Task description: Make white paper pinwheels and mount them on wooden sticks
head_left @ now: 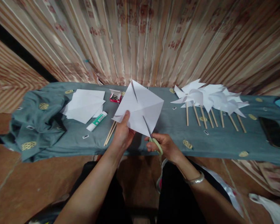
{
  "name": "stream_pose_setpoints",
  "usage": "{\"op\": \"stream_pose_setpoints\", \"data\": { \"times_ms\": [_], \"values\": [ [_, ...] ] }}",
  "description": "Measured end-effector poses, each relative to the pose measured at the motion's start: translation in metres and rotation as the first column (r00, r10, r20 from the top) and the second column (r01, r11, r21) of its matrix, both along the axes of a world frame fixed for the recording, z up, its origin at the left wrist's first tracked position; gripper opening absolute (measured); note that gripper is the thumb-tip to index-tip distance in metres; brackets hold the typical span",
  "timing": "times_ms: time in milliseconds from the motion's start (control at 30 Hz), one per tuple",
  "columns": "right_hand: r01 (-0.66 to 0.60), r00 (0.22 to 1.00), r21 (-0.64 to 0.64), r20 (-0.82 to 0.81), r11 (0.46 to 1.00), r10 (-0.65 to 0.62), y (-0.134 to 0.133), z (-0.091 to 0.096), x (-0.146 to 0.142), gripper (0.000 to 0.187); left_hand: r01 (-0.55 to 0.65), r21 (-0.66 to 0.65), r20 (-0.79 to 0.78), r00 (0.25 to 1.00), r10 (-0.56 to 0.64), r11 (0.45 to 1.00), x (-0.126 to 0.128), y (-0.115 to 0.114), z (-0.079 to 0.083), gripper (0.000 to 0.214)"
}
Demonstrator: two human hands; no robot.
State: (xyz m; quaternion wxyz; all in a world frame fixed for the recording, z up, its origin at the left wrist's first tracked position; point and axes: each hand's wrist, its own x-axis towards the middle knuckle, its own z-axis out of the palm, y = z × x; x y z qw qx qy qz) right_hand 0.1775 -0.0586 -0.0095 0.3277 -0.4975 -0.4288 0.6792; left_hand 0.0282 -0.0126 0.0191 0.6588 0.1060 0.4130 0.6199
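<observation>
My left hand [124, 132] pinches the left corner of a white paper square [146, 104], thumb on top, and holds it above the cloth. Slits run inward from the paper's top corner and its bottom corner, and creases cross its middle. In my right hand [164, 144] are scissors with pale green handles [156, 144]; their blades lie in the slit at the bottom corner. Two or more wooden sticks [110, 133] lie beside my left hand, partly hidden by it and the paper.
A grey-green cloth [140, 149] covers the narrow table. At left lie white paper sheets [84, 104], a glue stick [96, 121] and a red box of small metal pins [115, 96]. Several paper pinwheels [207, 96] on sticks lie at right, near a dark phone [274, 132].
</observation>
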Motion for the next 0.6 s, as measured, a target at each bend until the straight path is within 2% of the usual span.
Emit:
{"op": "stream_pose_setpoints", "data": {
  "times_ms": [233,600],
  "values": [
    [0.007,1.0,0.008,0.008,1.0,-0.007,-0.0006,0.0009,0.0009,0.047,0.041,0.004,-0.001,0.999,-0.041,0.999,0.0016,-0.0019,0.001,0.024],
    [-0.02,0.999,0.044,0.027,0.999,0.019,-0.0004,-0.0023,0.0035,0.049,0.029,-0.003,-0.008,1.0,-0.029,1.0,0.0009,-0.0022,0.0004,0.027]
  ]
}}
